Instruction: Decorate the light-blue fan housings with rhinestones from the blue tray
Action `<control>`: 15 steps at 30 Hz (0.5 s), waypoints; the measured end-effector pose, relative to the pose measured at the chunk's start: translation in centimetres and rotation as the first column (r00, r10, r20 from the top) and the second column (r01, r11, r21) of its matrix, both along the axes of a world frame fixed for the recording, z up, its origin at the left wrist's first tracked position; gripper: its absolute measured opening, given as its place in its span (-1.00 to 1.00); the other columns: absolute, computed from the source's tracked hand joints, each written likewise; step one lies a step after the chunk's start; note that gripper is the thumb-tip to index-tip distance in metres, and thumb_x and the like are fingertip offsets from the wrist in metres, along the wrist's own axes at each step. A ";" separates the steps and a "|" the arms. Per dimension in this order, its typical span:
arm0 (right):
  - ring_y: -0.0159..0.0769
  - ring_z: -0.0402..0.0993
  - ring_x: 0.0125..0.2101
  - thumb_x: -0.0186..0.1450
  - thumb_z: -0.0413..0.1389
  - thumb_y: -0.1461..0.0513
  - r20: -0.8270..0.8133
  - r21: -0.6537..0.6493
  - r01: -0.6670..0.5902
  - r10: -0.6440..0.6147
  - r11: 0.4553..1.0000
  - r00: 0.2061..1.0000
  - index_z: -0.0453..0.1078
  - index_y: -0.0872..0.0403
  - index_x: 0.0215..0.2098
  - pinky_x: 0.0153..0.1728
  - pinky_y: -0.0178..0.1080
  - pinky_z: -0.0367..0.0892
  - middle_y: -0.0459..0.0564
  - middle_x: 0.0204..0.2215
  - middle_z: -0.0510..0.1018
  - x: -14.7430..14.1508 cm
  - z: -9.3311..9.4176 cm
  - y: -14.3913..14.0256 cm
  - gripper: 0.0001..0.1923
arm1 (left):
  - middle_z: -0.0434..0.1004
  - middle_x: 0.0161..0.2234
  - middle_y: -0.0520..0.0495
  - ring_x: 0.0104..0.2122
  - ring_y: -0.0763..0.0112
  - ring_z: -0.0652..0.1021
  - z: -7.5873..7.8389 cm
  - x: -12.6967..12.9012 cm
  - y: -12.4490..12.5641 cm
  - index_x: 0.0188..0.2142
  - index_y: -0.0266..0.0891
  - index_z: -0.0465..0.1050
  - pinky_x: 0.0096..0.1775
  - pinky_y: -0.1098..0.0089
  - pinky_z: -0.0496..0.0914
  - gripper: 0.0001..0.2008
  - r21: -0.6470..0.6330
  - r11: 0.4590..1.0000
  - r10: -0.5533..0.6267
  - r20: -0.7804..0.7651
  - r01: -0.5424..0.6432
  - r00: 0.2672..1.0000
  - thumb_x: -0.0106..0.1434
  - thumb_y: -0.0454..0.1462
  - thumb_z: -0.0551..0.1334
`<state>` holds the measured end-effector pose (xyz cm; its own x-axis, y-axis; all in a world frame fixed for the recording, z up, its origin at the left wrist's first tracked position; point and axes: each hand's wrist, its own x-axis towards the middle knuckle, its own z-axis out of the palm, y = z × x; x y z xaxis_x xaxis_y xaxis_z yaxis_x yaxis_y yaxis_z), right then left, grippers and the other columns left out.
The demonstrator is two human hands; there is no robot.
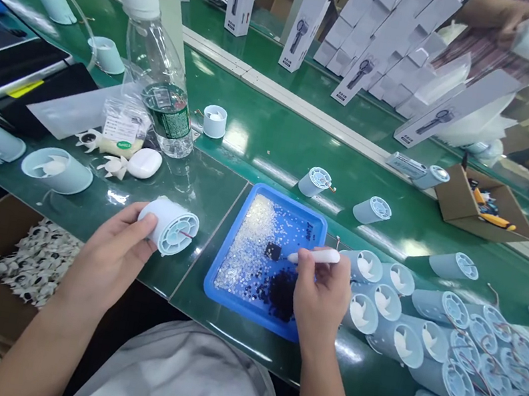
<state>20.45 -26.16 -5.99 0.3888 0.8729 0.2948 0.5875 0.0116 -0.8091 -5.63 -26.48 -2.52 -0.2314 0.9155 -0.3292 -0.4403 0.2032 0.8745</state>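
Pale-blue cylinder point(169, 226), spoked end facing right, is in the left hand point(110, 253), above the green bench point(209, 209) and inward of its front edge; whether it touches the surface I cannot tell. Thumb and fingers close around its left end, leaving the spoked rim uncovered. A strip of bench with a seam separates it from the left wall of the blue tray point(245, 314), giving sideways room.

The right hand point(322, 295) pinches a white pen-like tool point(323, 256) over the tray's right rim, its tip pointing left, near a small dark square point(273, 251). Clear bits point(246, 249) spread to the left wall; black bits point(283, 296) heap near the front rim. Rightward space is tight: grouped cylinders point(428, 374) lie just beside that hand. Behind the left hand, a white oval case point(144, 164) and a bottle point(163, 73) limit reach.
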 end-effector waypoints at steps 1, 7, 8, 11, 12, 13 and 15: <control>-0.29 0.48 -0.49 0.25 0.16 0.04 -0.007 0.009 0.012 -0.012 1.000 1.000 0.31 0.05 -0.28 -0.41 -0.21 0.37 -0.08 -0.46 0.50 0.0 0.0 0.0 -0.74 | 0.56 -0.31 0.00 -0.28 0.36 0.55 -0.1 0.0 0.0 -0.26 -0.15 0.53 -0.26 0.42 0.51 -0.83 0.000 1.000 -0.013 -0.003 0.013 1.000 0.13 -0.19 0.34; -0.30 0.48 -0.49 0.26 0.15 0.05 0.004 0.042 -0.020 0.020 0.999 1.000 0.31 0.04 -0.26 -0.41 -0.22 0.37 -0.09 -0.44 0.49 -0.2 0.1 0.3 -0.75 | 0.55 -0.30 0.03 -0.31 0.44 0.53 -0.1 0.1 0.1 -0.28 -0.13 0.52 -0.31 0.49 0.48 -0.87 -0.023 1.000 -0.020 0.019 0.021 1.000 0.15 -0.21 0.34; -0.31 0.47 -0.49 0.27 0.14 0.05 0.034 0.034 -0.054 0.053 0.998 0.998 0.30 0.04 -0.27 -0.41 -0.23 0.36 -0.09 -0.44 0.49 -0.3 0.2 0.5 -0.77 | 0.55 -0.31 0.04 -0.32 0.45 0.53 -0.1 0.2 0.1 -0.29 -0.12 0.52 -0.31 0.50 0.48 -0.87 -0.028 1.000 -0.014 0.030 0.015 0.999 0.13 -0.22 0.35; -0.29 0.47 -0.47 0.29 0.12 0.06 0.095 0.007 -0.097 0.096 0.995 0.991 0.30 0.04 -0.29 -0.40 -0.23 0.35 -0.07 -0.45 0.51 -0.3 0.5 0.9 -0.78 | 0.54 -0.33 0.04 -0.34 0.47 0.52 -0.1 0.5 0.0 -0.30 -0.13 0.51 -0.32 0.51 0.47 -0.87 -0.032 0.999 -0.028 0.059 0.030 0.998 0.12 -0.24 0.36; -0.29 0.47 -0.47 0.29 0.11 0.06 0.090 0.011 -0.079 0.078 0.997 0.993 0.30 0.04 -0.29 -0.40 -0.23 0.35 -0.07 -0.45 0.51 -0.3 0.5 0.8 -0.78 | 0.54 -0.33 0.04 -0.34 0.47 0.52 -0.1 0.6 0.0 -0.30 -0.13 0.51 -0.33 0.52 0.47 -0.87 -0.028 0.999 -0.039 0.066 0.041 0.997 0.12 -0.24 0.36; -0.29 0.48 -0.48 0.30 0.11 0.05 0.076 0.016 -0.051 0.050 0.999 0.996 0.30 0.04 -0.28 -0.40 -0.23 0.35 -0.07 -0.45 0.51 -0.2 0.5 0.8 -0.77 | 0.54 -0.32 0.04 -0.34 0.47 0.52 -0.1 0.6 0.0 -0.29 -0.13 0.51 -0.34 0.52 0.46 -0.86 -0.024 0.998 -0.051 0.069 0.053 0.996 0.12 -0.23 0.36; -0.28 0.48 -0.50 0.29 0.11 0.04 0.045 0.024 -0.009 0.008 1.000 0.999 0.29 0.04 -0.28 -0.42 -0.23 0.35 -0.07 -0.47 0.51 -0.1 0.3 0.6 -0.76 | 0.54 -0.31 0.03 -0.34 0.47 0.52 -0.1 0.7 0.0 -0.27 -0.13 0.52 -0.36 0.52 0.45 -0.85 -0.021 0.997 -0.070 0.067 0.072 0.995 0.13 -0.23 0.35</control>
